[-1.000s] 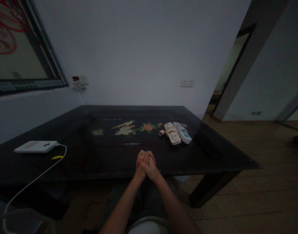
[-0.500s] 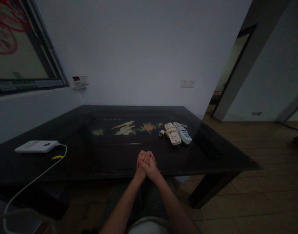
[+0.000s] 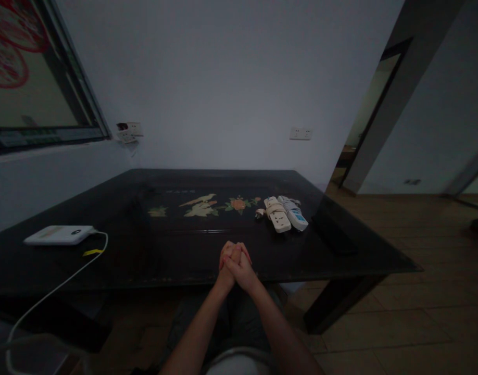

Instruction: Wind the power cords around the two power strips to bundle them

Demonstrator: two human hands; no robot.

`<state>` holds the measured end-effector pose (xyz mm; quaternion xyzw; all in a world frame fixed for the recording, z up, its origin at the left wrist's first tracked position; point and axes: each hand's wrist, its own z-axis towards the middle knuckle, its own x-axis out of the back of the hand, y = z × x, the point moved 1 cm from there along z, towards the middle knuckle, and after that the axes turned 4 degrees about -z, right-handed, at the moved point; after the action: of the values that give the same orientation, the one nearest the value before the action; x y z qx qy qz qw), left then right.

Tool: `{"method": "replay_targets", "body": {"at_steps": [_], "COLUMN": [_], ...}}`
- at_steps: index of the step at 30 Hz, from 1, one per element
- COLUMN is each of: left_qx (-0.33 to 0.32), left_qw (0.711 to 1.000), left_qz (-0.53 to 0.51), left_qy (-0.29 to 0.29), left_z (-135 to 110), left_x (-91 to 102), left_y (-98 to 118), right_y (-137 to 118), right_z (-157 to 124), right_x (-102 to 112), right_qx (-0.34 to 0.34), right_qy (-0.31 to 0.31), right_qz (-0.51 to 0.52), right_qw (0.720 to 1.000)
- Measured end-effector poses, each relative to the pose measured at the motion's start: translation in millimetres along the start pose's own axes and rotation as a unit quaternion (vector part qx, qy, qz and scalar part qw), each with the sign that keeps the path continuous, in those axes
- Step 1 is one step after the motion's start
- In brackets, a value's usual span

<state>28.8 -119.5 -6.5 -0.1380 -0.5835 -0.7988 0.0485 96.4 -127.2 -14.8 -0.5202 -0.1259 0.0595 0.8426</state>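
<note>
My left hand (image 3: 226, 266) and my right hand (image 3: 243, 270) are clasped together at the front edge of the dark table (image 3: 161, 255). Their fingers are folded over one another, and no object shows between them. Beyond them to the right lie two power strips side by side. The cream power strip (image 3: 280, 221) has its cord wound round it, with a plug (image 3: 259, 213) at its left. The white power strip (image 3: 299, 221) beside it has blue markings and a wrapped cord too. Both hands are apart from the strips.
A white power bank (image 3: 59, 236) sits at the table's left, with a white cable (image 3: 63, 283) running off the front edge. Near the cable is a yellow tag (image 3: 92, 252). A flat black object (image 3: 335, 237) lies at the right. Wall sockets (image 3: 300, 134) are behind the table.
</note>
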Motion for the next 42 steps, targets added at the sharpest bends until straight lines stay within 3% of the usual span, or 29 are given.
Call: {"method": "replay_targets", "body": {"at_steps": [14, 42], "left_qx": [0.001, 0.005], "left_qw": [1.000, 1.000], "left_qz": [-0.014, -0.008], "left_qy": [-0.011, -0.021], "left_z": [0.9, -0.9], "left_x": [-1.3, -0.6], "left_y": [-6.0, 3.1], "right_y": [-2.5, -2.2], "right_z": [0.1, -0.8], "right_x": [0.3, 1.7], "right_qx": [0.006, 0.014], "right_qy": [0.004, -0.002], "right_qz": [-0.005, -0.012], "right_qw": [1.000, 1.000]}}
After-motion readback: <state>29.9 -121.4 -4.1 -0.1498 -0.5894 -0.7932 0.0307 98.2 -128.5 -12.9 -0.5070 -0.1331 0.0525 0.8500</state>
